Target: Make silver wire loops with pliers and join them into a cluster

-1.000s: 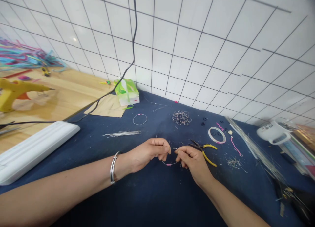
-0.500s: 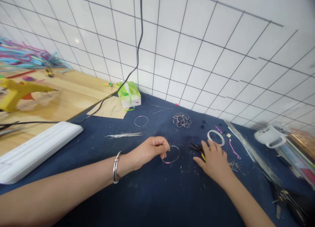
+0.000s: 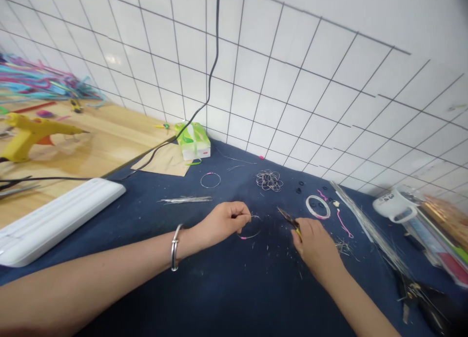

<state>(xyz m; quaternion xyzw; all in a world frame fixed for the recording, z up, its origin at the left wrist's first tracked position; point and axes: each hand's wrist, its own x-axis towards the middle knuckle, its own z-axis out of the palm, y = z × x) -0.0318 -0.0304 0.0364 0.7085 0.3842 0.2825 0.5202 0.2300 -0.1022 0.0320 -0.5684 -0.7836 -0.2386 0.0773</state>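
Between the thumb and fingers of my left hand (image 3: 229, 220) is pinched a thin wire ring (image 3: 252, 236) with a pink wrap on its lower side. My right hand (image 3: 315, 247) is wrapped round the yellow handles of a pair of pliers (image 3: 288, 217). Their dark jaws point up and left, apart from the ring. Behind my left hand lies a second wire ring (image 3: 210, 180) with a pink spot. A bundle of straight wires (image 3: 186, 200) lies left of it, and a heap of wire loops (image 3: 269, 180) sits farther back.
A roll of white tape (image 3: 317, 207), pink cord pieces (image 3: 344, 224) and long wires (image 3: 360, 215) lie on the right, near a white mug (image 3: 397, 205). On the left are a white power strip (image 3: 66, 220), a tissue pack (image 3: 193, 141) and a yellow glue gun (image 3: 32, 134). A black cable (image 3: 210, 78) hangs across.
My right hand has closed round the pliers' handles and raised them a little from where they lay. My left hand stays pinched on the ring. The view has shifted slightly.
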